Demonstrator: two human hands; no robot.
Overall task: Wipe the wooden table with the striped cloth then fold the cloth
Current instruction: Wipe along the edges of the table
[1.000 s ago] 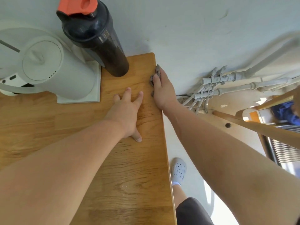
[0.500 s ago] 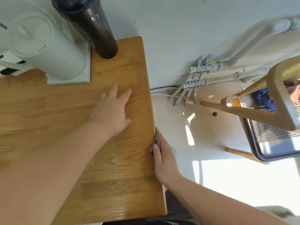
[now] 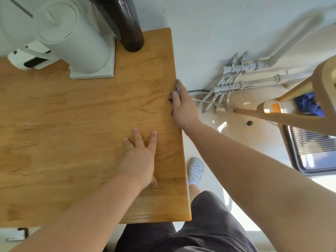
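Note:
The wooden table [image 3: 81, 124] fills the left and centre of the view. My right hand [image 3: 183, 108] presses the bunched grey cloth [image 3: 175, 91] against the table's right side edge, about halfway along it. Only a small fold of the cloth shows past my fingers; its stripes are hidden. My left hand [image 3: 140, 157] lies flat on the tabletop near the right edge, fingers spread, holding nothing.
A white kettle [image 3: 72, 37] on a white base and a dark bottle [image 3: 127, 24] stand at the table's far end. White pipes [image 3: 234, 77] run along the wall and floor to the right. A wooden chair [image 3: 291, 117] stands at the right. My foot in a grey clog [image 3: 195, 170] is beside the table.
My right hand slid the cloth along the table's side edge, first toward me, then back away to about mid-edge. My left hand stays flat on the top.

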